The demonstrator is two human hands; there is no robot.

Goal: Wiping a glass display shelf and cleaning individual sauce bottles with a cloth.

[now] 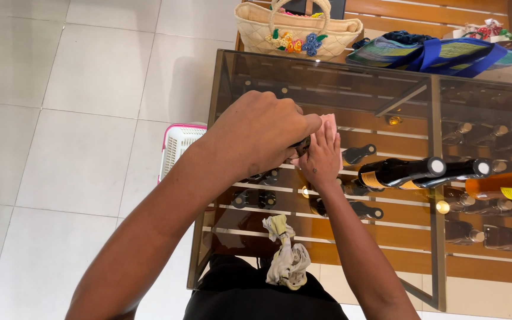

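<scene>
Hiding dark object: left hand, pink cloth.

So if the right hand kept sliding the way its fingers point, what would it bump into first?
The right hand points away from the person, fingers on a pink cloth. Beyond that the glass top looks free; probably the striped bag at the far edge comes first.

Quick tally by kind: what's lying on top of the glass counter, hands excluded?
Dark bottles lying on their sides: 2
Orange bottle: 1
Pink cloth: 1
Crumpled whitish rag: 1
Blue-green bag: 1
Total: 6
The bottle partly hidden under the left hand is not counted.
</scene>
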